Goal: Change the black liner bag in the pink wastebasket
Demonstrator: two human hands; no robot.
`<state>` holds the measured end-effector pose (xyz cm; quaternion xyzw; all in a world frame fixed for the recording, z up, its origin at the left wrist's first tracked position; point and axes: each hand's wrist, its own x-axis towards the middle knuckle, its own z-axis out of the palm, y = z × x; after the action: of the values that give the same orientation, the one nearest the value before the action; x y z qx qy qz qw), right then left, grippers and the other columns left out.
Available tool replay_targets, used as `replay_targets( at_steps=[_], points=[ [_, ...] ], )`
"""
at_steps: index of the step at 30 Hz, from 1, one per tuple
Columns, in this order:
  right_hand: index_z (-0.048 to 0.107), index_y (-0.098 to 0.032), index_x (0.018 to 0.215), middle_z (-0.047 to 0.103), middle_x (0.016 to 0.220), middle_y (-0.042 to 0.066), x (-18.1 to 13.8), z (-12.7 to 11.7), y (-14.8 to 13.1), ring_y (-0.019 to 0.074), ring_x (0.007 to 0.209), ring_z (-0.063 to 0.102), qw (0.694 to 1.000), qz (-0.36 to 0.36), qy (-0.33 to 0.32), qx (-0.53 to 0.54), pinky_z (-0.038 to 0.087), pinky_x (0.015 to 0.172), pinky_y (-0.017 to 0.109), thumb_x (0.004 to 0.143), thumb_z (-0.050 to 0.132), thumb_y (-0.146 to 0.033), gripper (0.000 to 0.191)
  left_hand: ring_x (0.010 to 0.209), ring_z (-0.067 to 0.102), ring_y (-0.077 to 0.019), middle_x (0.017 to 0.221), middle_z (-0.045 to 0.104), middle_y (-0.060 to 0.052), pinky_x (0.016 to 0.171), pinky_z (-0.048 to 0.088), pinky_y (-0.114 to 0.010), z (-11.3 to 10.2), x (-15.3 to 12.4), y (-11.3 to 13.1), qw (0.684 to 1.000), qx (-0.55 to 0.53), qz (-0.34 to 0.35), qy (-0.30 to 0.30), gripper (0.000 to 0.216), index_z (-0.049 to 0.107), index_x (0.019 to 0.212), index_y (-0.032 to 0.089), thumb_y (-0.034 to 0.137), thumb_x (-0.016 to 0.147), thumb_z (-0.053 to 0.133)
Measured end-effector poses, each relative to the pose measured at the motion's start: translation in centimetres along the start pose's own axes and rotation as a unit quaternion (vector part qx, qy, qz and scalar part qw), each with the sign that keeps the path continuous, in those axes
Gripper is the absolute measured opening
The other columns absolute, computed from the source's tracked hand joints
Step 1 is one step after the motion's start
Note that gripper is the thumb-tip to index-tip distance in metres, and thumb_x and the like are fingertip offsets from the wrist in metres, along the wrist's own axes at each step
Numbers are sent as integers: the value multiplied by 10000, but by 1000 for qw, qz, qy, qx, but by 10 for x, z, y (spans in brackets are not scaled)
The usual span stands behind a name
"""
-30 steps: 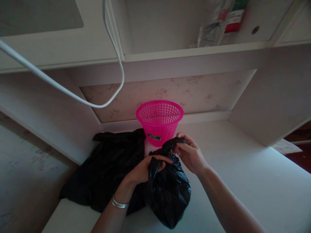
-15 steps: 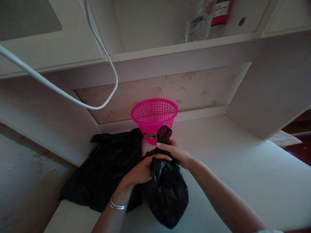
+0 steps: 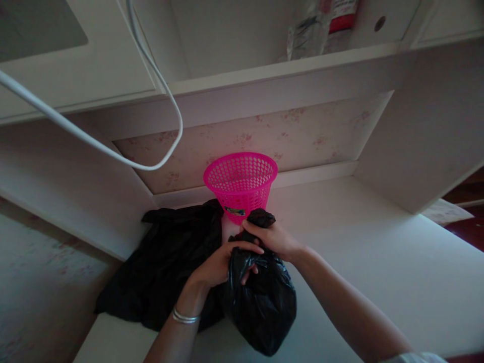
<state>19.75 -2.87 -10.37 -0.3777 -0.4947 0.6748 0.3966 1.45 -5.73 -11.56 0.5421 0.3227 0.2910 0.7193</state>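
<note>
Both hands on the black bag (image 3: 260, 302), which sits on the white worktop (image 3: 378, 262) just in front of the pink basket (image 3: 240, 184).

Left hand (image 3: 217, 264): fingers closed round the gathered neck of the bag, pinching plastic at approx the top of the bulge. Right hand (image 3: 274, 239): fingers closed on the free end of the neck, a short twisted tail (image 3: 261, 218) sticking up past the knuckles, close to the basket's front wall.

Progress, judging by how it lies: bag is filled and bunched, neck is gathered and looks twisted. No finished knot visible, tail is loose above the right hand. So closing is partway; tie-off not done yet. Basket looks unlined, nothing seen inside, but its bottom is hidden.

Left of the bag: a flat spread of black plastic/cloth (image 3: 170, 262) touching the bag's left side, can't tell which material. White cable (image 3: 113, 154) loops overhead; packets (image 3: 321, 25) on the upper shelf.

Diff vs 0.5 s ago: tail stood taller and looser above the right hand, now it's shorter and tighter. Left fingers have shifted a bit, one now curls under the neck. Vs 1.0 s ago: hands were apart, tail stretched between them; now they're together. Bag body and basket haven't moved.
</note>
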Motion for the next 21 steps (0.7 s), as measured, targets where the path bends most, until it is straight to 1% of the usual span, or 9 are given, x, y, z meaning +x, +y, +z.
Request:
replay_targets(
  at_steps=[3, 6, 9, 12, 14, 15, 17, 19, 21],
  points=[
    [597, -184, 705, 525, 594, -39, -2, -1, -3, 105, 542, 430, 999, -8, 22, -33, 330, 515, 266, 764, 717, -765, 597, 466, 510, -83, 633, 623, 19, 447, 377, -204, -2, 1, -3, 1000, 12, 24, 14, 418, 757, 1061, 160, 464, 785, 840],
    [599, -185, 722, 537, 606, -30, -3, -2, -5, 112, 565, 435, 997, -34, 56, -50, 322, 542, 274, 794, 683, -769, 594, 550, 550, -94, 696, 587, 48, 529, 452, -219, -3, 2, -7, 996, 30, 68, 48, 368, 674, 1053, 206, 488, 848, 792],
    [544, -195, 686, 494, 584, -37, -3, -2, -4, 108, 554, 406, 995, -46, 82, -43, 293, 544, 278, 830, 649, -762, 595, 607, 569, -108, 765, 587, 56, 608, 506, -254, -2, 3, -11, 990, 58, 95, 90, 324, 609, 1058, 236, 510, 917, 710],
    [491, -208, 669, 442, 560, -53, -4, -2, -3, 99, 525, 354, 990, -47, 135, -2, 248, 525, 282, 798, 688, -761, 601, 839, 635, -171, 871, 636, 21, 848, 544, -334, 2, 5, -14, 978, 92, 97, 158, 341, 622, 1061, 227, 527, 916, 695],
    [495, -206, 650, 433, 540, -54, -8, -4, -2, 101, 521, 364, 988, -67, 141, 8, 263, 531, 283, 800, 723, -719, 581, 1047, 628, -219, 997, 670, -16, 1024, 479, -376, 7, 6, -14, 969, 104, 96, 204, 371, 640, 1063, 214, 525, 883, 729],
    [541, -197, 667, 468, 551, -44, -12, -6, -3, 106, 532, 400, 989, -84, 121, 7, 295, 547, 282, 808, 745, -680, 543, 1096, 618, -232, 1037, 677, -27, 1056, 457, -384, 10, 6, -13, 965, 103, 94, 221, 383, 647, 1057, 209, 527, 867, 741],
    [695, -182, 836, 605, 662, 0, -23, -12, -4, 136, 605, 524, 993, -112, 38, 10, 394, 622, 293, 813, 785, -607, 434, 1027, 642, -234, 1025, 691, -32, 991, 492, -383, 15, 5, -11, 964, 82, 86, 240, 393, 658, 1042, 204, 536, 850, 743],
    [749, -191, 1157, 722, 905, 75, -35, -18, -6, 198, 756, 638, 990, -115, -74, 19, 481, 731, 342, 829, 752, -634, 551, 862, 657, -216, 919, 699, -16, 851, 536, -363, 19, 5, -7, 963, 50, 80, 251, 378, 673, 1008, 203, 518, 820, 765],
    [713, -196, 1325, 738, 1088, 120, -45, -21, -10, 239, 863, 673, 983, -98, -156, -11, 517, 794, 383, 908, 597, -707, 669, 815, 658, -211, 863, 706, -4, 806, 541, -347, 22, 5, -4, 961, 24, 89, 260, 356, 688, 990, 205, 443, 759, 819]
  ],
)
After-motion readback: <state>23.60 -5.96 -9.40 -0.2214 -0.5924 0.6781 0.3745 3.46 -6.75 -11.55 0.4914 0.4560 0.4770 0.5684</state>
